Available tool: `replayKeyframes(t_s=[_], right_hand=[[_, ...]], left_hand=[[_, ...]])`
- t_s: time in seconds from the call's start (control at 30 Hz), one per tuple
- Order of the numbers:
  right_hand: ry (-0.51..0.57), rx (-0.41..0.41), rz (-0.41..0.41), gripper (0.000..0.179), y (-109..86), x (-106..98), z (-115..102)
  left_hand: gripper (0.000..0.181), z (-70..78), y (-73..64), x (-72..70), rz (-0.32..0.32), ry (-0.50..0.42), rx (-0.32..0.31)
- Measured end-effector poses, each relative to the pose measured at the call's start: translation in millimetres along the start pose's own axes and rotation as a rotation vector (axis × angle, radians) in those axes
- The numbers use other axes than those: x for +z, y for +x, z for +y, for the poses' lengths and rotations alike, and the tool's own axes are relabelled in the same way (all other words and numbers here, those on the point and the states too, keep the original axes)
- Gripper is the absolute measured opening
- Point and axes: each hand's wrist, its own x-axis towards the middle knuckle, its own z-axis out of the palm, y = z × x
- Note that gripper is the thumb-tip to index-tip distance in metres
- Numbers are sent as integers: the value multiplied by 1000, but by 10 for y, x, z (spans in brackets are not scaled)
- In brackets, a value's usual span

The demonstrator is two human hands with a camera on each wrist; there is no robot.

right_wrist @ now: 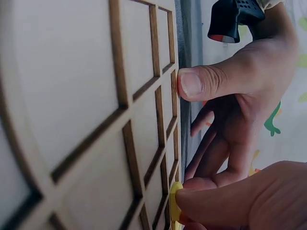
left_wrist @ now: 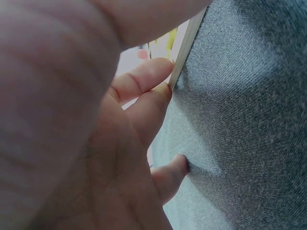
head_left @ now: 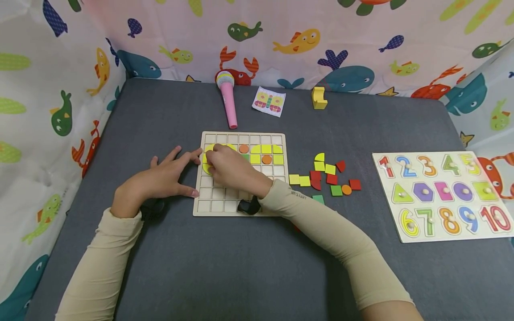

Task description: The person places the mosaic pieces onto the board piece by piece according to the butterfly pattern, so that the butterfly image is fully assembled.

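Observation:
A wooden grid board (head_left: 217, 206) lies on the grey table, with yellow pieces (head_left: 266, 149), orange circles (head_left: 243, 149) and a bit of green set in its upper cells. My right hand (head_left: 233, 169) reaches over the board's left columns, fingers curled down. In the right wrist view its thumb and finger pinch a small yellow piece (right_wrist: 174, 201) at the grid. Spread out at the board's left side, my left hand (head_left: 158, 180) touches the edge with thumb and fingertips; the left wrist view shows fingers (left_wrist: 151, 76) against the board's side.
Loose yellow, red, green and orange pieces (head_left: 331, 179) lie right of the board. Farther right is a number-and-shape puzzle (head_left: 395, 187). A pink toy microphone (head_left: 229, 102), a butterfly pattern card (head_left: 269, 101) and a yellow block (head_left: 319, 99) lie at the back, before a printed curtain (head_left: 277, 26).

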Motion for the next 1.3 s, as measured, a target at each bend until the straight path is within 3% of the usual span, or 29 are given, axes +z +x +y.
replayKeyframes(t_s=[0.13,0.37,0.47,0.67,0.77,1.1,1.3], right_hand=[[-11,-7,2,11,-7,1,2],[6,-21,12,16,-109,-43,64],[34,-24,38,16,-208,-106,148],[176,10,89,11,-458,-297,423],[214,43,100,11,-601,-368,596],[250,149,189,14,-1154,-575,1069],[232,186,175,17,-1408,-628,1238]], left_hand=[[108,2,-14,3,9,-16,9],[93,43,-27,-10,14,-23,11],[96,38,-10,-6,5,-19,8],[93,20,0,1,0,-15,-1],[102,13,-6,-2,-6,-29,-2],[96,42,4,-8,-32,-9,-18],[98,12,4,7,-10,-28,2]])
